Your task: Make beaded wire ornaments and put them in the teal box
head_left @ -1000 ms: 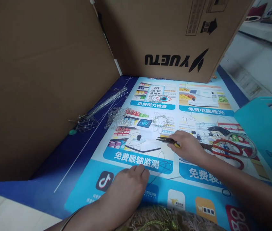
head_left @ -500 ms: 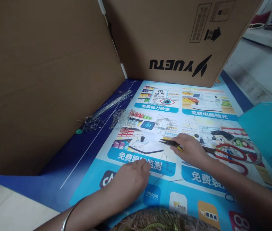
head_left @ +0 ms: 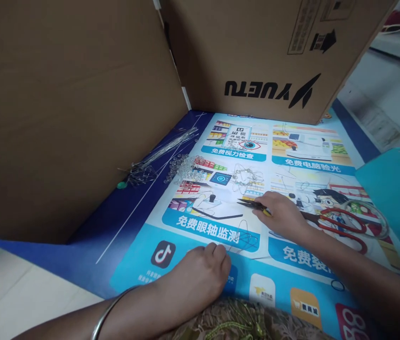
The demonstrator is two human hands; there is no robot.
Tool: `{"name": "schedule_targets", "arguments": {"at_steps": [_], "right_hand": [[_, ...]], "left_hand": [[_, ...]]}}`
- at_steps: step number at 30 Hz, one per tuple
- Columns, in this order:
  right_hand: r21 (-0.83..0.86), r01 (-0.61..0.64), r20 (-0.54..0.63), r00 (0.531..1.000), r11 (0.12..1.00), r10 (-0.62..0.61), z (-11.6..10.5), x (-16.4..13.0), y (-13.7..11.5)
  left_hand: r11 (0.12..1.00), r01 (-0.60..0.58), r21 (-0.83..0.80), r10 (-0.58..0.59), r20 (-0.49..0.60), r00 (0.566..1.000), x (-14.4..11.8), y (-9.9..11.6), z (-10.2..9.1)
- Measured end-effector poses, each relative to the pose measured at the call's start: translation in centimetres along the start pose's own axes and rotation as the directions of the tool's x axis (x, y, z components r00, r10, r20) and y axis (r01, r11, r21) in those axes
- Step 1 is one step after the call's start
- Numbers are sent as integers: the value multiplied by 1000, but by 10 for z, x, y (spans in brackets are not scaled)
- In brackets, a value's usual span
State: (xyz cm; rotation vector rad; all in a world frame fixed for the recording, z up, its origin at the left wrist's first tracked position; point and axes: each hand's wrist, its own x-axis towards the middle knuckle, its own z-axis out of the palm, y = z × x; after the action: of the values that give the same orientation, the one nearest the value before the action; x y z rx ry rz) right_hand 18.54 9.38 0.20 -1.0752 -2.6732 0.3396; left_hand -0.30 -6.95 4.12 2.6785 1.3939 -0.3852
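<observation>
My right hand (head_left: 280, 212) is wrapped round a pair of pliers (head_left: 250, 204) with dark jaws and a bit of yellow on the handle. The jaws point left, over the printed mat (head_left: 217, 236). Closer to my body, my left hand (head_left: 201, 269) is closed with its fingers curled under; whatever it may hold is hidden. Thin bent wire (head_left: 245, 233) lies between the two hands. Beyond the pliers is a wire piece with clear beads (head_left: 247, 178), and to its left a pile of clear beads (head_left: 185, 169).
Cardboard panels (head_left: 256, 56) stand at the left and back. A bundle of straight wires (head_left: 173, 145) lies along the left panel, near a small green item (head_left: 121, 185). Red-handled scissors (head_left: 344, 219) rest beside my right forearm. A teal sheet (head_left: 394, 174) is at the right.
My left hand has drawn back towards my body and its fingers have curled in more. My right hand still holds the pliers in about the same place. The view has shifted slightly.
</observation>
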Motion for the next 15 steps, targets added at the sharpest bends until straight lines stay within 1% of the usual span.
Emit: {"name": "schedule_targets", "arguments": {"at_steps": [3,5,7,10,11,13,15], "right_hand": [[-1,-8,3,1000,1000,8,0,0,-1],[7,-10,13,1000,1000,10,0,0,-1],[22,-10,27,1000,1000,9,-1,0,0],[55,2,65,998,998,-6,-8,1,1],[62,27,87,996,998,-32,-12,1,0],[52,121,144,981,991,-127,-23,-1,-3],[10,253,219,944,967,-249,-34,-4,-9]], "left_hand": [[1000,2,1,-2,-24,1000,6,-5,0],[999,2,-44,-4,-38,999,9,-12,2],[989,16,-145,-24,-52,998,12,-22,3],[938,93,-335,-121,-63,991,14,-37,0],[915,118,-386,-155,-66,986,13,-42,-3],[873,154,-463,-212,-76,974,10,-47,-8],[846,176,-503,-246,-75,966,5,-49,-10]]}}
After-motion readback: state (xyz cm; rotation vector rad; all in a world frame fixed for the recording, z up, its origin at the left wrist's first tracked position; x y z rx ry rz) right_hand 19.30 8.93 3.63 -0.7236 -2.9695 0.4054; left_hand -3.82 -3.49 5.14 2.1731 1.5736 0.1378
